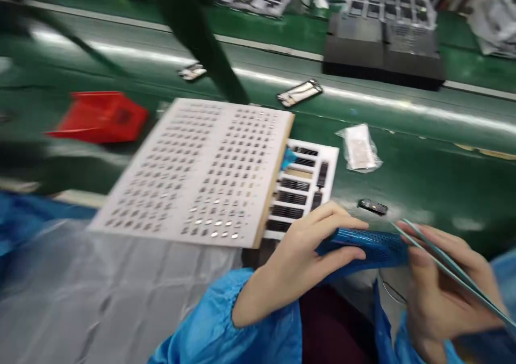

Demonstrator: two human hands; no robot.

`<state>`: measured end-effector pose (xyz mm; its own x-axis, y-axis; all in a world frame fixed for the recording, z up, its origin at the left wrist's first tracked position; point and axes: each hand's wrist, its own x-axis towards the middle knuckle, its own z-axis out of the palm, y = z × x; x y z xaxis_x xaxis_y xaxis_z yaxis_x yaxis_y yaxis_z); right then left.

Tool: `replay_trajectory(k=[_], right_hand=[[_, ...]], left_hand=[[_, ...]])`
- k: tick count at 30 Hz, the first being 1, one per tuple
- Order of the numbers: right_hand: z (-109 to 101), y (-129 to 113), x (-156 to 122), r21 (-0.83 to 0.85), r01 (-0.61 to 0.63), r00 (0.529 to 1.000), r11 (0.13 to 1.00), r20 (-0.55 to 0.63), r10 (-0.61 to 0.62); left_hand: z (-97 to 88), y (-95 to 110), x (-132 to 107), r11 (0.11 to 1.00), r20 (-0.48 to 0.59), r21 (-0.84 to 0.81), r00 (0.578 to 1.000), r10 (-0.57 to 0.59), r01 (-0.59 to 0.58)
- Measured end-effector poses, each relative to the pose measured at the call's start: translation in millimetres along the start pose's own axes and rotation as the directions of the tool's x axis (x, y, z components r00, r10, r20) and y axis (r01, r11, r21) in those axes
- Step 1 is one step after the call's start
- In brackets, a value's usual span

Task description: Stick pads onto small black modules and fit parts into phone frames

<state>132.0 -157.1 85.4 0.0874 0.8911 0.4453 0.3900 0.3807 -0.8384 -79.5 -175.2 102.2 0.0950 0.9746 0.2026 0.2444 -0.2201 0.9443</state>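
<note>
My left hand [302,245] grips one end of a blue perforated plastic piece [371,245], thumb below and fingers over its top edge. In my right hand [447,283] is a pair of pale green tweezers [443,262], tips pointing up and left over the far end of the blue piece. Whether my right fingers also touch that piece I cannot tell. Just beyond it lies a small black part [373,207]. Left of my hands is a white board [193,170] with rows of small parts, overlapping a white slotted tray [332,162] of black strips.
A red bin [105,118] lies at left. Beyond the board are a phone-like frame [300,93], a smaller one [192,72] and a clear plastic bag [360,148]. Black boxes [382,57] stand at the back. A dark green post [201,41] slants across the view.
</note>
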Motion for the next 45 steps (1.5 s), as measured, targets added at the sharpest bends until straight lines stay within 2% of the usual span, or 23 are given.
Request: replay_trajectory(k=[2,5,10,14,18,21,23,25,27,34,45], right_hand=[[9,4,3,-0.070,0.144,0.988,0.987,-0.041,-0.147],[21,26,7,-0.144,0.196,0.977,0.970,-0.049,-0.205],[21,57,-3,-0.208,0.140,0.984,0.968,-0.075,-0.159],[22,68,-8,-0.234,0.081,0.985,0.969,-0.132,-0.114],[16,75,-4,-0.181,0.028,0.991,0.983,-0.121,-0.051],[-1,79,1,-0.041,0.023,0.991,0.999,-0.130,-0.028],[-15,82,5,0.105,-0.014,0.999,0.994,0.033,0.011],[-24,86,9,0.223,-0.105,0.961,0.969,0.274,0.041],[-26,90,12,0.287,-0.164,0.918,0.944,0.394,0.040],[-15,104,10,0.347,-0.103,0.933,0.932,0.357,-0.030],[-15,108,9,0.380,-0.078,0.924,0.922,0.376,-0.076]], left_hand=[[27.6,-15,6,0.995,0.013,-0.095,0.999,-0.030,0.031],[52.4,-32,7,0.972,0.013,-0.199,0.992,-0.123,0.123],[62.6,-46,4,0.933,-0.017,-0.259,0.965,-0.263,0.250],[68.5,-54,2,0.884,0.008,-0.311,0.931,-0.366,0.350],[77.2,-66,1,0.857,-0.018,-0.313,0.899,-0.437,0.410],[80.9,-75,3,0.902,-0.042,-0.227,0.922,-0.385,0.367],[81.2,-80,5,0.937,-0.037,-0.177,0.949,-0.313,0.302],[80.1,-82,7,0.958,-0.029,-0.146,0.967,-0.254,0.247],[78.4,-82,8,0.969,-0.030,-0.127,0.976,-0.218,0.212],[76.7,-79,7,0.987,-0.048,-0.086,0.989,-0.137,0.133],[77.2,-77,9,0.985,-0.046,-0.108,0.989,-0.141,0.136]])
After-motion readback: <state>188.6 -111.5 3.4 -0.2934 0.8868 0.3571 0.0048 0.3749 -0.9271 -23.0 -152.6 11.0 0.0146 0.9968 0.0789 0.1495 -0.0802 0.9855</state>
